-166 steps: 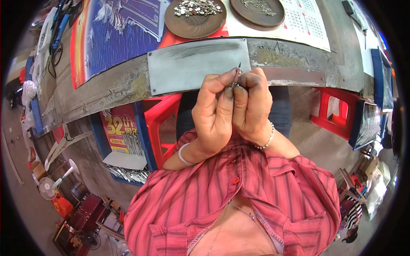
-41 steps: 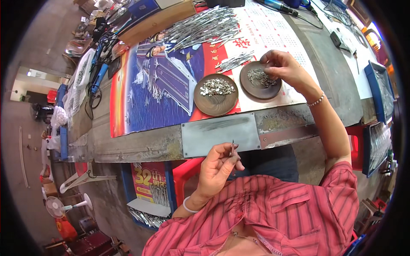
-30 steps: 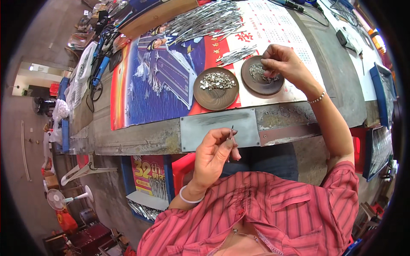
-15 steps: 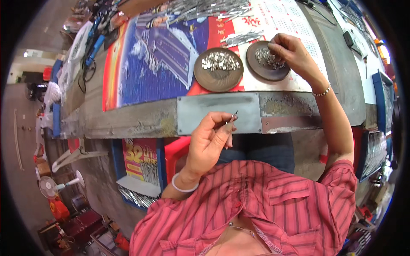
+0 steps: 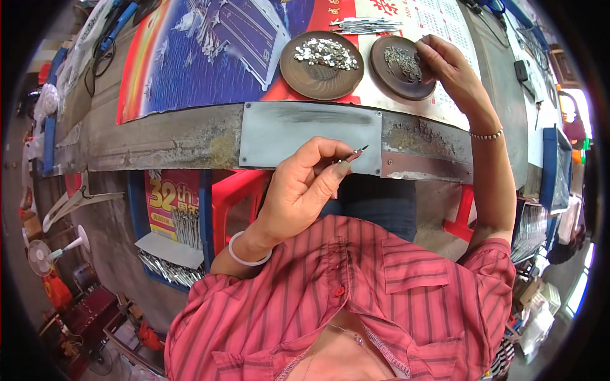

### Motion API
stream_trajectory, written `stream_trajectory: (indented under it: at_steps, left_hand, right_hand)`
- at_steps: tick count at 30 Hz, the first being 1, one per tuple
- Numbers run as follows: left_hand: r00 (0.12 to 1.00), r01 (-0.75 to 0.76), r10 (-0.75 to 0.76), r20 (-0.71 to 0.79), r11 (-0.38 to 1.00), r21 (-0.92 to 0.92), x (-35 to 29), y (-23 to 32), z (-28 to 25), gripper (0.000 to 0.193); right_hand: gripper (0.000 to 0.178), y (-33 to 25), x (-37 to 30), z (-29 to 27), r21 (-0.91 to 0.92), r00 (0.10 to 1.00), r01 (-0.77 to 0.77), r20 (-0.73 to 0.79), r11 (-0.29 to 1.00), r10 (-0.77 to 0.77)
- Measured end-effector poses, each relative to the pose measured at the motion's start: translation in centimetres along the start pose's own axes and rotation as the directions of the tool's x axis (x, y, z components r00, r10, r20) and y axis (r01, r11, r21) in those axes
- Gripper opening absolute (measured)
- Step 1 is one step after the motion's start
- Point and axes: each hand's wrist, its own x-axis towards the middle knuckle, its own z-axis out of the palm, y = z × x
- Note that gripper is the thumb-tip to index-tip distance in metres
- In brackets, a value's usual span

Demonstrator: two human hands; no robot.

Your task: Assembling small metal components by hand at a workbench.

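Note:
My left hand (image 5: 308, 187) is closed in front of the table edge, thumb and forefinger pinching a slim metal piece (image 5: 360, 152) with a dark pointed tip that points up and right. My right hand (image 5: 450, 68) is at the right rim of a brown plate (image 5: 416, 91), its fingertips pinched together. Whatever may be between those fingertips is hidden. Many thin little metal pins (image 5: 401, 62) lie in that plate. Left of it, a second brown plate (image 5: 318, 87) holds a heap of small shiny round metal pieces (image 5: 325, 53).
A grey metal sheet (image 5: 305, 136) is screwed along the table's front edge. Slim metal parts (image 5: 365, 26) lie behind the plates on a printed poster (image 5: 210, 76). Under the table, at left, stand a blue-sided bin (image 5: 204, 222) with metal parts and a red stool (image 5: 238, 190).
The whole view has shifted, so the table sits higher in the picture. My right hand has moved from over the pins to the plate's right rim. The piece in my left hand leans further right.

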Motion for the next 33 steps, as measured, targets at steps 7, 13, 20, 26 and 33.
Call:
stream_trajectory:
  at_steps: [7,13,20,26,33]
  left_hand:
    - [0.982,-0.19,0.184,0.047,0.954,0.232,0.1,0.6,-0.2,0.009]
    - [0.845,-0.523,0.485,0.224,0.667,0.53,0.5,0.9,-0.5,0.018]
    - [0.765,-0.613,0.567,0.304,0.5,0.612,0.5,0.8,-0.7,0.025]
    - [0.733,-0.64,0.601,0.32,0.448,0.624,0.5,0.7,-0.6,0.026]
    - [0.737,-0.641,0.599,0.312,0.476,0.602,0.7,0.8,-0.8,0.025]
  right_hand:
    - [0.023,-6.2,-5.8,4.7,0.349,0.921,-0.145,0.389,0.926,-0.002]
    - [0.027,-7.4,-7.5,6.9,0.36,0.768,-0.285,0.64,0.888,-0.014]
    - [0.027,-7.4,-7.5,7.0,0.325,0.726,-0.219,0.684,0.92,-0.069]
    - [0.029,-7.1,-7.2,7.1,0.26,0.727,-0.017,0.666,0.965,-0.167]
    - [0.027,-7.3,-6.7,6.9,0.255,0.701,0.016,0.687,0.967,-0.193]
